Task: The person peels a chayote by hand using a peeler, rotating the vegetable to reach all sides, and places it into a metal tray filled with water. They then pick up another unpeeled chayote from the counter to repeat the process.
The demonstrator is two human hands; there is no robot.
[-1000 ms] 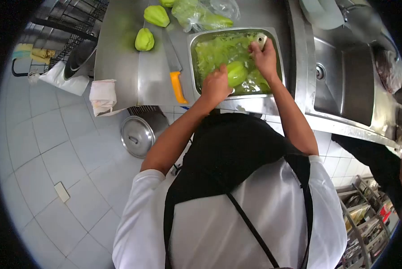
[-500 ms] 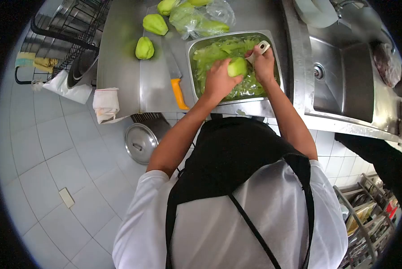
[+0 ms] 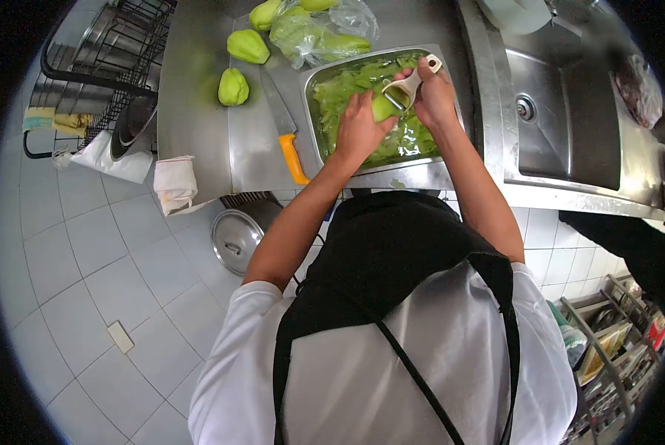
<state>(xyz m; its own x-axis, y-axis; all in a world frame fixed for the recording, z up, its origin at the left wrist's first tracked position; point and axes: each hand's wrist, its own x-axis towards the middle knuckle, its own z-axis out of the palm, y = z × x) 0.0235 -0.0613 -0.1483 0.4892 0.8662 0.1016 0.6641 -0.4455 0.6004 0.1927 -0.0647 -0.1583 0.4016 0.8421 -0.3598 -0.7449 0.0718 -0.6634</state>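
Over a steel pan (image 3: 309,119) of water and green peelings (image 3: 414,141), my left hand (image 3: 358,130) is wrapped round a pale green chayote (image 3: 382,108). My right hand (image 3: 435,96) grips a cream-coloured peeler (image 3: 417,79), its metal blade lying at the chayote's right side. Left of the pan, a knife (image 3: 291,157) with an orange handle rests on the steel counter, handle towards me. Two whole chayotes (image 3: 248,47) sit farther left. More are at the back, some in a clear plastic bag (image 3: 303,38).
A steel sink (image 3: 547,126) lies to the right, with a bagged item (image 3: 639,93) on its far edge. A folded white cloth (image 3: 174,184) hangs at the counter's left corner. Below stands a lidded pot (image 3: 236,239). A wire rack (image 3: 110,67) is at left.
The peeler has turned so that its blade now shows against the chayote. My left hand and the chayote have tilted slightly. The whole view has shifted a little.
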